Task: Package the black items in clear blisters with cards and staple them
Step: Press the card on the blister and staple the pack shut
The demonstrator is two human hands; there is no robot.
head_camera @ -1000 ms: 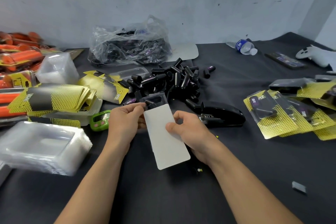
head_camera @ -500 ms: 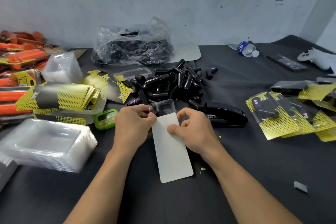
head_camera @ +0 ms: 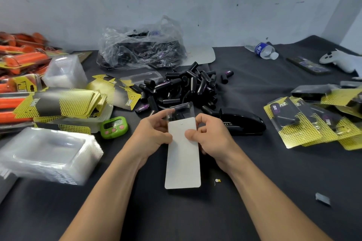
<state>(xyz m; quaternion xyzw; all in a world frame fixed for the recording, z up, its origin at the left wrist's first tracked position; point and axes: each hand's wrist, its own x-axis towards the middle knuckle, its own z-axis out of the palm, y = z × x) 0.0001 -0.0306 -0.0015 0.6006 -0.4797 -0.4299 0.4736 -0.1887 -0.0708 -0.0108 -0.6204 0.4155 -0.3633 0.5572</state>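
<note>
A card (head_camera: 183,159), blank grey side up, lies lengthwise between my hands, its far end tucked into a clear blister (head_camera: 181,112) that holds a black item. My left hand (head_camera: 151,134) pinches the blister's left edge. My right hand (head_camera: 210,135) pinches the card's right edge with thumb on top. Just beyond lies a pile of loose black items (head_camera: 184,90). A black stapler (head_camera: 242,122) sits right of my right hand. Printed yellow cards (head_camera: 58,104) are stacked at the left, and empty clear blisters (head_camera: 47,154) at the near left.
Finished yellow packs (head_camera: 305,123) lie at the right. A plastic bag of black items (head_camera: 141,49) sits at the back. Orange packaged goods (head_camera: 17,76) fill the far left. A green timer (head_camera: 114,127), a water bottle (head_camera: 263,51) and a white controller (head_camera: 339,59) also rest on the black tabletop.
The card has turned from slanted to nearly straight and slid further into the blister. Both hands shifted a little with it.
</note>
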